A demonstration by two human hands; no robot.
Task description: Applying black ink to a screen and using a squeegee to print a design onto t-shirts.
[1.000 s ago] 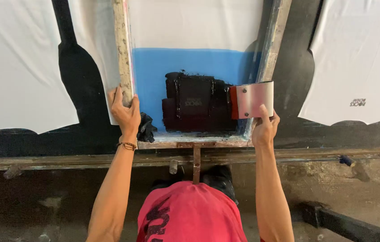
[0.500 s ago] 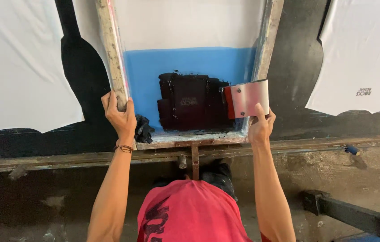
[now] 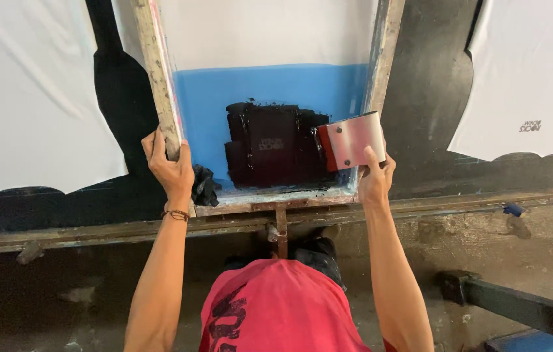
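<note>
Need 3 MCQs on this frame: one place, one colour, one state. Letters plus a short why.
1. Where does the left hand grip?
A. the wooden side rail of the screen frame
B. the squeegee
C. the white shirt on the right

2. What colour is the coated band of mesh around the ink patch?
A. green
B. blue
C. yellow

3. How is the squeegee held?
A. lying flat, untouched
B. in both hands
C. in the right hand alone, by the frame's right rail

Key: 1 A, fingers wrap the left rail; 2 B, the band is blue around black ink; 3 C, only the right hand touches it.
</note>
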